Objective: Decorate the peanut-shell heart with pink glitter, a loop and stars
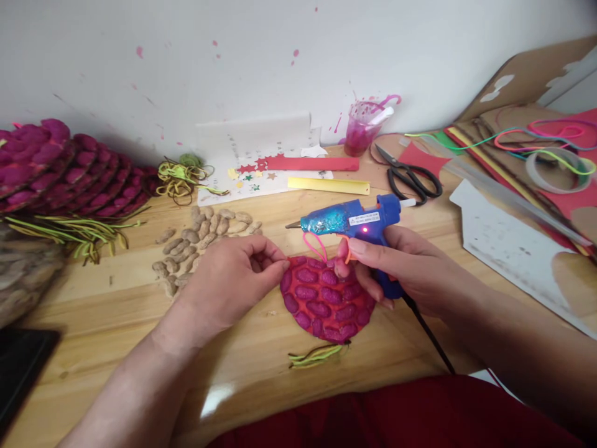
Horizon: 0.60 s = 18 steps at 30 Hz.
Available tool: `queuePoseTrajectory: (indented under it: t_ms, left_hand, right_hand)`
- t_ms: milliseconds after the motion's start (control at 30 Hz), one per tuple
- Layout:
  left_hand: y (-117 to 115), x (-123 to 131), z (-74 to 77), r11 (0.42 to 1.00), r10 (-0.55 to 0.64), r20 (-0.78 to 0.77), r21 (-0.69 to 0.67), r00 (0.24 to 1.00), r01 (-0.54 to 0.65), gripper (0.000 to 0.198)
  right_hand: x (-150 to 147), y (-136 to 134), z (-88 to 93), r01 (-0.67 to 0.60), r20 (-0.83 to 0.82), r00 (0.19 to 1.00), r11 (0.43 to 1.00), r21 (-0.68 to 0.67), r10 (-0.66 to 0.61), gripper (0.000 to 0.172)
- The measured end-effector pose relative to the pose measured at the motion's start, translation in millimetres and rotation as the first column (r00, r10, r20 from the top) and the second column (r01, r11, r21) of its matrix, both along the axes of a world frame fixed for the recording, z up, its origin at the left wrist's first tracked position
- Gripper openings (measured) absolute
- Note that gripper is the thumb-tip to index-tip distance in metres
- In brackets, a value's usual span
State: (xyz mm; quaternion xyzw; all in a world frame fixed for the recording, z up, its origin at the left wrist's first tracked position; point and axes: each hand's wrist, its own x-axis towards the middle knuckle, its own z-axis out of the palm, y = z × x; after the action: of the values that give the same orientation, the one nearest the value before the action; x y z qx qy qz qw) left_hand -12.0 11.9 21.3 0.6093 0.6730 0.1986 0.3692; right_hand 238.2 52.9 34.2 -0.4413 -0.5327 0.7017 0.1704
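Observation:
My right hand [396, 264] grips a blue glue gun [354, 221] whose nozzle points left and whose red light is on; its black cord runs down to the lower right. Below it lies a red disc covered with magenta painted peanut shells [324, 302], with a pink loop at its top edge. My left hand [233, 277] rests on the table with its fingers pinched together at the disc's left edge. A small bunch of green and yellow strings [317, 356] lies just below the disc.
Loose peanuts [200, 239] lie left of my hands. Finished magenta discs [60, 168] are stacked at far left. Scissors [410, 177], a pink-stained cup [361, 127], red and yellow strips, star cut-outs, cardboard and coloured cords sit at the back and right on the wooden table [116, 298].

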Motion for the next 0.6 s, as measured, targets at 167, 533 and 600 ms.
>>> queuePoseTrajectory:
  t_ms: [167,533,600]
  left_hand:
    - [2.4,3.3,4.3,1.000,-0.022,-0.019,0.020,1.000,0.023,0.018]
    - [1.1,7.7,5.4,0.999,0.002,-0.012,0.046,1.000,-0.001,0.014]
    - [0.6,7.8,6.3,0.996,-0.005,-0.041,0.090,0.999,0.009,0.013]
  right_hand:
    - [-0.4,0.3,1.9,0.003,-0.004,1.000,1.000,-0.008,-0.003,0.046]
    - [-3.3,-0.9,5.6,0.028,0.027,0.999,1.000,-0.002,-0.028,0.048]
    - [-3.7,-0.9,5.3,0.041,0.036,0.999,0.999,-0.010,-0.041,0.049]
